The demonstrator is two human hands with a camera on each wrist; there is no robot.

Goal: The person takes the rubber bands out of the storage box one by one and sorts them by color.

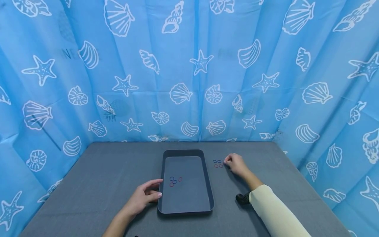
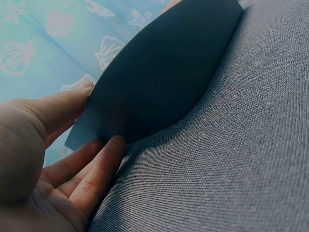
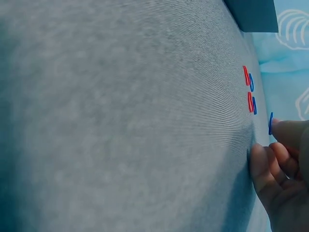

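A dark grey rectangular tray (image 1: pixel 185 200) lies on the table. My left hand (image 1: pixel 142 197) is at its left side, fingertips touching the outer wall and rim. In the left wrist view the fingers (image 2: pixel 99 176) rest against the tray's dark wall (image 2: pixel 159 72). My right hand (image 1: pixel 237 164) is right of the tray, low over the table. Its thumb tip is at a small blue rubber band (image 3: pixel 271 124), apparently pinched; the opposing finger is hidden. Beside that hand lie two blue rubber bands (image 1: pixel 214 161) and two red rubber bands (image 1: pixel 216 166) in a small block.
Inside the tray, left of its middle, are two blue loops (image 1: pixel 171 178) and two red loops (image 1: pixel 180 179). Grey cloth covers the table (image 1: pixel 118 164). A blue curtain (image 1: pixel 189 108) with shell prints surrounds the back and sides. A black device (image 1: pixel 242 198) sits at my right wrist.
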